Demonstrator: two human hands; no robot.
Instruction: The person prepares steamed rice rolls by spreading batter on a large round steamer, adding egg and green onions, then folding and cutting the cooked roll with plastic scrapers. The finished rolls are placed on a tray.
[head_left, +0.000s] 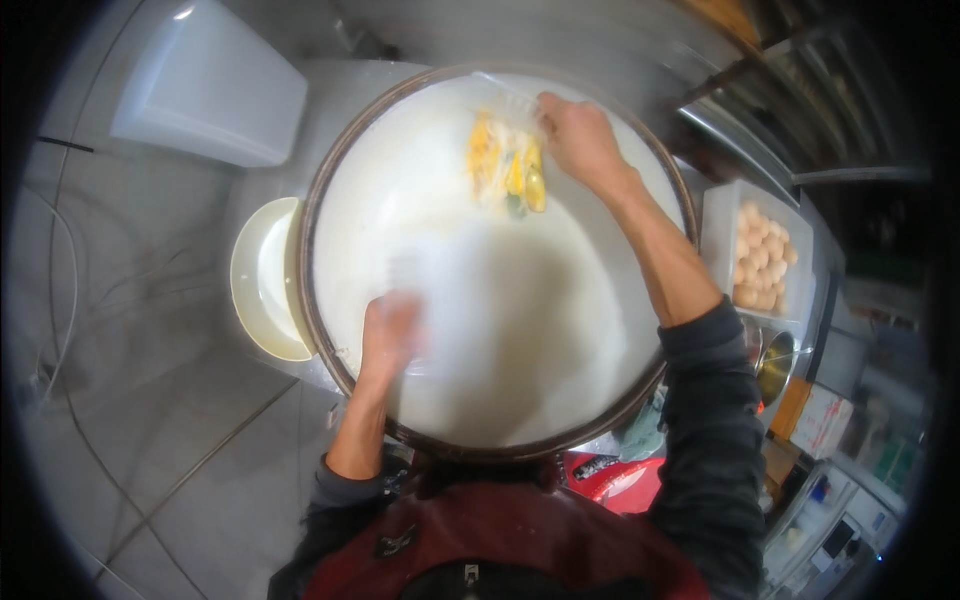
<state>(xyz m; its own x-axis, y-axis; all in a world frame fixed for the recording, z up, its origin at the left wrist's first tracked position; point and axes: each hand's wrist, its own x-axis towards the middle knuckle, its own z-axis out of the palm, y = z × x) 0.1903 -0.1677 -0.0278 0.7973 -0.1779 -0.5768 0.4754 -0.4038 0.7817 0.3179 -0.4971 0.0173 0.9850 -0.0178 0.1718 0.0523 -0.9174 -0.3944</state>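
A large round vessel (686, 196) with a dark brown rim and a whitish inside fills the middle of the head view. Over its far part, my right hand (581, 135) grips the edge of a clear plastic bag. Yellow pieces of food (517, 169), with a bit of green and some pale strands, show through the bag. My left hand (394, 326) is over the near left part of the vessel, blurred by motion. A blurred whitish, see-through thing lies at its fingers; whether the hand holds it is unclear.
Left of the vessel are a pale yellow bowl (247, 281) and, farther off, a white plastic container (217, 90). To the right stands a clear bin (718, 232) of brown eggs (761, 259), with a metal bowl (776, 367) nearer. A red basin (649, 487) is close to my body.
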